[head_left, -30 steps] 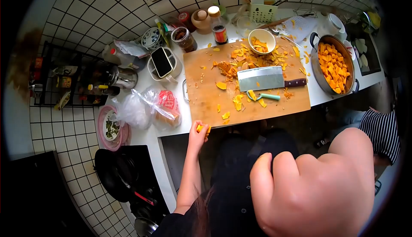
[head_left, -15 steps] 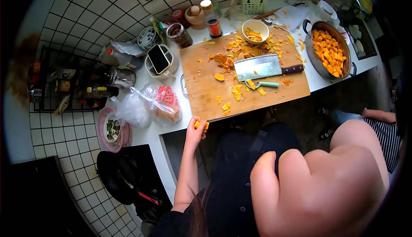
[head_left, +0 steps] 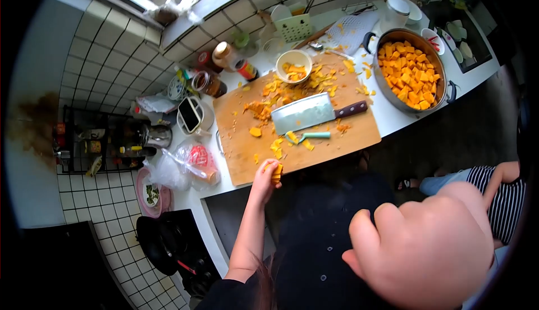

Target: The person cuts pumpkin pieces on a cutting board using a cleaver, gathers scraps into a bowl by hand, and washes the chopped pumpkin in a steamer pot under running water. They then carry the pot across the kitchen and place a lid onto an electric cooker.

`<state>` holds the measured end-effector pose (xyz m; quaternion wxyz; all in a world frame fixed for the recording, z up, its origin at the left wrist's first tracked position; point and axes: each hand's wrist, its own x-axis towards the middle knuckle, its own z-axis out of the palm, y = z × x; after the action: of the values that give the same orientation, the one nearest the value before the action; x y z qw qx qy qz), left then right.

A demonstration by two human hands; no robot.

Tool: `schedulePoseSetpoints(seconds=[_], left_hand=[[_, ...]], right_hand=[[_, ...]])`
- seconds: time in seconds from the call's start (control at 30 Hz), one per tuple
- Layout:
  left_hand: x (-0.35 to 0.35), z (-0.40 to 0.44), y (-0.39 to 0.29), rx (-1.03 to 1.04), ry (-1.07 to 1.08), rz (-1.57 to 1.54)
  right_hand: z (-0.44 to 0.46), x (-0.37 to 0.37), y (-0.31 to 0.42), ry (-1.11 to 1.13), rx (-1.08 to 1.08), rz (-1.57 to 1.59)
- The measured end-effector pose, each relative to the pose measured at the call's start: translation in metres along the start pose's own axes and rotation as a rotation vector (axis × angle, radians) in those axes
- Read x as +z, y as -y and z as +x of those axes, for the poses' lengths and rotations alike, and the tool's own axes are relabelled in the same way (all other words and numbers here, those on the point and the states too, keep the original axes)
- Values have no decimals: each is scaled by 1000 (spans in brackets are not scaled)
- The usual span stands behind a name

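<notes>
My left hand (head_left: 263,180) is closed around chunks of orange pumpkin (head_left: 277,173), just off the front edge of the wooden cutting board (head_left: 356,133). My right hand (head_left: 418,248) is large and close to the camera, at lower right in front of my dark top. Its fingers are curled, and whatever lies inside them is hidden. On the board a cleaver (head_left: 303,113) lies flat, with a green-handled peeler (head_left: 316,135) below it. Pumpkin peelings (head_left: 258,111) are scattered around them. A white bowl (head_left: 304,79) with orange pieces sits toward the back.
A large two-handled pot (head_left: 388,94) full of pumpkin cubes stands right of the board. Jars, a sauce bottle (head_left: 238,63), a container with a phone (head_left: 191,113) and plastic bags (head_left: 193,161) line the left. A wok (head_left: 154,242) sits lower left. Another person (head_left: 494,198) is at right.
The view has shifted, so the counter appears farther left. My left hand still holds the pumpkin chunks near the board's edge. My right hand has turned and its fingers look more curled.
</notes>
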<state>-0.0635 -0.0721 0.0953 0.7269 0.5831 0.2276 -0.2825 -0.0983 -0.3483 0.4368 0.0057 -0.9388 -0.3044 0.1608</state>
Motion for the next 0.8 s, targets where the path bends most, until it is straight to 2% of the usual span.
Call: schedulePoseSetpoints(seconds=[0.1, 0.13, 0.17, 0.23, 0.27, 0.4, 0.47, 0.5, 0.53, 0.63, 0.73, 0.8], left_hand=[[70, 22, -3, -62, 63, -30], [98, 28, -4, -90, 76, -51], [125, 38, -6, -134, 145, -87], [184, 65, -8, -184, 260, -159], [214, 80, -8, -211, 316, -199], [335, 135, -24, -143, 399, -315], [373, 144, -46, -133, 522, -413], [389, 142, -55, -168, 395, -441], [398, 139, -59, -121, 303, -424], [381, 131, -61, -39, 376, -356], [311, 132, -43, -18, 449, -245], [261, 114, -32, 24, 203, -130]], right_hand=[[-28, 38, -72, 29, 58, 249], [-37, 49, -90, 29, 117, 228], [-45, 66, -114, -19, 132, 389], [-62, 111, -149, -68, 237, 487], [-69, 131, -164, 7, 303, 495], [-92, 174, -204, 114, 397, 661], [-99, 181, -215, 118, 404, 719], [-102, 184, -220, 107, 399, 738], [-103, 185, -226, 94, 390, 752], [-99, 184, -239, 77, 358, 747], [-81, 187, -246, 101, 309, 702], [-63, 189, -246, 144, 248, 695]])
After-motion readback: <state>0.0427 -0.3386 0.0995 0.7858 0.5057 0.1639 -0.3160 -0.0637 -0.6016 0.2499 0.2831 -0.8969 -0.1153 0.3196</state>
